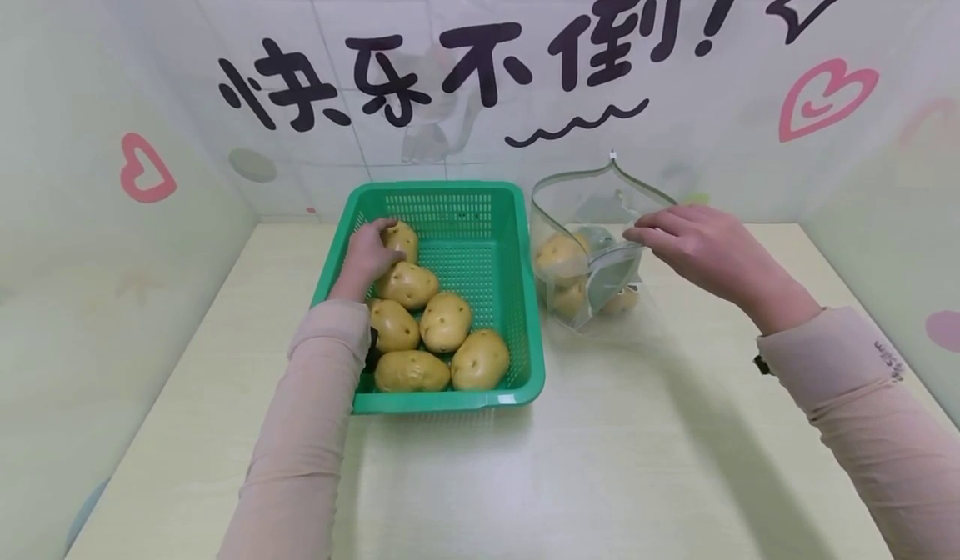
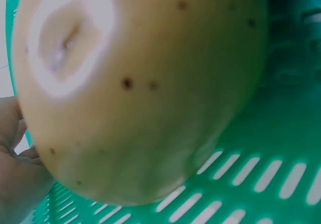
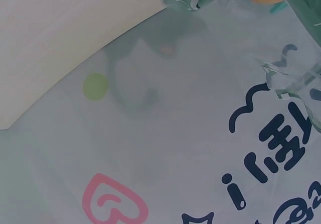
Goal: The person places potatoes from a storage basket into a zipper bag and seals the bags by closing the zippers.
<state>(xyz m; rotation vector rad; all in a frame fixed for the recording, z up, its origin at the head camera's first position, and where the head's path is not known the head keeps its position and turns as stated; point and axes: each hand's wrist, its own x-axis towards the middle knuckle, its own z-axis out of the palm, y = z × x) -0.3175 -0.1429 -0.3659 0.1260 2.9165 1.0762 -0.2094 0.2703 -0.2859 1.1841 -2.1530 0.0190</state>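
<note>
In the head view my left hand (image 1: 363, 258) reaches into the green basket (image 1: 531, 327), fingers and thumb curled round a potato (image 1: 405, 242) near its back left corner. Several other potatoes (image 1: 446, 322) lie in the basket toward the front. A potato (image 2: 150, 103) fills much of the left wrist view, with the left hand (image 2: 17, 169) at its edge. My right hand (image 1: 701, 247) pinches the rim of a clear zip bag (image 1: 573, 197), whose mouth stands open. Inside the bag are several potatoes (image 1: 561, 256). Only part of the bag (image 3: 296, 81) shows in the right wrist view.
The basket and the bag stand side by side on a pale table (image 1: 465, 477). Close behind them rises a white wall covering (image 1: 480, 152) printed with black characters and pink hearts. Side panels (image 1: 112, 293) border the table left and right.
</note>
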